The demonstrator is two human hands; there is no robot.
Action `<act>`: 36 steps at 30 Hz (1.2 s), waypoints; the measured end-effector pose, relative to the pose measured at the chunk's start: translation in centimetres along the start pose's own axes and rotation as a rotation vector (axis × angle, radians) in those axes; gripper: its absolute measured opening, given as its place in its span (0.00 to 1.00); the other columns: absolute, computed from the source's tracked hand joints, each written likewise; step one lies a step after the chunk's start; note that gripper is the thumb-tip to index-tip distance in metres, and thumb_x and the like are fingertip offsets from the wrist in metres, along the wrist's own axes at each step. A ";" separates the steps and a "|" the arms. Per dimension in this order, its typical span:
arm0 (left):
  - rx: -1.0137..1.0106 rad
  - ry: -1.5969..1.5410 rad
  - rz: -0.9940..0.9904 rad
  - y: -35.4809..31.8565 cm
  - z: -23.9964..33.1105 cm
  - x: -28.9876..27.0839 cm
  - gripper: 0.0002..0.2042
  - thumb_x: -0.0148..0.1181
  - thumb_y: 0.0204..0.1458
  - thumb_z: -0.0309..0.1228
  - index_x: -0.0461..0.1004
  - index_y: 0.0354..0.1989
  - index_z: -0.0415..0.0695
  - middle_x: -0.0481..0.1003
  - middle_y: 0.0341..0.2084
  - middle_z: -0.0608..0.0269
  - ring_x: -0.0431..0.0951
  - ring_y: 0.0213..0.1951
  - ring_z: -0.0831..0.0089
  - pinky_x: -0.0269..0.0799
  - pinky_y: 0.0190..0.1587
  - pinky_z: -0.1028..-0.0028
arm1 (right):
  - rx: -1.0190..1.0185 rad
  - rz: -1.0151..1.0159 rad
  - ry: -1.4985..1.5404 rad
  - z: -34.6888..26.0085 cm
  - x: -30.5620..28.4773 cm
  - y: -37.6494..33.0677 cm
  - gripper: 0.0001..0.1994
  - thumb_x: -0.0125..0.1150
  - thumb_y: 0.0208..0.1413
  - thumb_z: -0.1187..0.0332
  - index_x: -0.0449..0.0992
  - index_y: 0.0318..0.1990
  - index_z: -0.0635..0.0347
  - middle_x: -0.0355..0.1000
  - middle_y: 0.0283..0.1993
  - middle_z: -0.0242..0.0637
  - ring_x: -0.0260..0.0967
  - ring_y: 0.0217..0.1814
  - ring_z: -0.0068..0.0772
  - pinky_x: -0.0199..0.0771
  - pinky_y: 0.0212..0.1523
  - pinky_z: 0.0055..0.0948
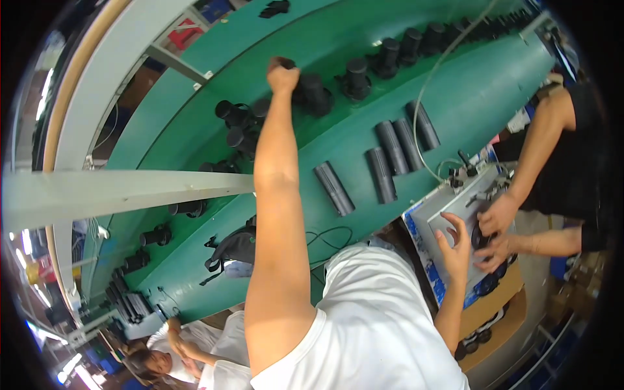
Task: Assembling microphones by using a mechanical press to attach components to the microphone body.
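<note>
My left hand (283,77) reaches far out over the green conveyor belt, its fingers closed on a black part that mostly hides behind them. Right beside it stands a black cylindrical housing with a wider base (315,95). More such housings lie nearer along my forearm, one of them a black cylinder (242,139). My right hand (457,244) is held up with thumb and fingers apart and nothing in it. It is next to a grey metal fixture (448,208), close to a co-worker's hands.
Dark ribbed tubes (335,188) lie on the green worktop with others to the right. A black bag (235,250) rests by my left arm. A white post (130,192) crosses at left. The co-worker's hands (497,218) handle a round black part at right; another person sits lower left.
</note>
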State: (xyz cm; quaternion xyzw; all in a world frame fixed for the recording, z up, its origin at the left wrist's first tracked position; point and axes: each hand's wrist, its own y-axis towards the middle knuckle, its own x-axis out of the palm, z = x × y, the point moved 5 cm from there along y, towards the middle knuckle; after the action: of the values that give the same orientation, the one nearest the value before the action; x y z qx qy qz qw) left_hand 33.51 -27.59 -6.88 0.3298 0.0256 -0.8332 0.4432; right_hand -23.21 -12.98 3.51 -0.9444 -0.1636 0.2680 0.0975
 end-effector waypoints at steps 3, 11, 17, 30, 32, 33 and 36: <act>-0.086 0.216 0.018 1.5 -1.1 -2.2 0.31 0.74 0.30 0.36 0.68 0.45 0.41 0.77 0.37 0.51 0.78 0.41 0.52 0.73 0.46 0.61 | 0.004 -0.044 0.017 0.5 0.2 -0.1 0.20 0.60 0.52 0.72 0.69 0.54 0.60 0.69 0.57 0.35 0.62 0.62 0.29 0.60 0.60 0.32; 0.056 0.319 0.014 0.6 0.3 -3.6 0.33 0.75 0.34 0.38 0.67 0.50 0.41 0.74 0.46 0.47 0.74 0.49 0.50 0.71 0.52 0.60 | -0.086 -0.120 0.022 -1.1 2.6 0.6 0.18 0.60 0.51 0.72 0.71 0.50 0.61 0.72 0.52 0.35 0.66 0.58 0.30 0.63 0.56 0.32; 0.068 0.504 -0.251 1.2 -2.2 -2.1 0.34 0.69 0.42 0.42 0.63 0.57 0.41 0.69 0.52 0.45 0.69 0.55 0.50 0.68 0.56 0.60 | -0.057 -0.122 0.001 -1.1 3.0 -0.1 0.18 0.60 0.51 0.71 0.71 0.50 0.61 0.73 0.51 0.36 0.67 0.57 0.31 0.64 0.55 0.33; -0.025 -0.109 -0.113 -19.5 9.0 -8.8 0.27 0.64 0.47 0.41 0.65 0.52 0.40 0.67 0.45 0.42 0.68 0.50 0.48 0.66 0.50 0.54 | -0.049 -0.156 -0.032 0.4 4.6 -0.6 0.19 0.60 0.51 0.71 0.70 0.52 0.63 0.72 0.52 0.39 0.68 0.57 0.35 0.65 0.56 0.35; -0.021 0.362 -0.148 -25.6 4.8 -7.1 0.39 0.66 0.43 0.51 0.59 0.59 0.39 0.65 0.48 0.41 0.67 0.51 0.46 0.67 0.50 0.55 | -0.084 -0.197 -0.030 0.0 4.9 -0.9 0.19 0.60 0.51 0.71 0.70 0.52 0.62 0.72 0.52 0.39 0.68 0.56 0.35 0.65 0.55 0.35; -0.136 0.405 -0.225 -28.1 3.0 -5.9 0.45 0.67 0.41 0.54 0.55 0.62 0.38 0.64 0.50 0.40 0.66 0.53 0.44 0.66 0.53 0.55 | -0.083 -0.212 -0.014 0.3 5.0 -0.9 0.18 0.60 0.51 0.70 0.70 0.51 0.63 0.72 0.51 0.40 0.68 0.55 0.36 0.66 0.55 0.35; -0.358 0.392 -0.362 -33.3 0.4 -3.5 0.55 0.68 0.37 0.58 0.46 0.66 0.35 0.61 0.54 0.36 0.65 0.56 0.41 0.63 0.57 0.54 | -0.102 -0.207 -0.015 1.0 4.8 -1.1 0.18 0.60 0.52 0.70 0.70 0.51 0.63 0.73 0.51 0.40 0.69 0.55 0.36 0.66 0.55 0.35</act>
State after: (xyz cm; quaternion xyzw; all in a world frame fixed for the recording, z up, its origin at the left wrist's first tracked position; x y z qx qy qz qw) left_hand 9.45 -5.03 -12.90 0.3911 0.3148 -0.8012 0.3255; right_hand -20.13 -10.08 0.71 -0.9241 -0.2746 0.2548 0.0751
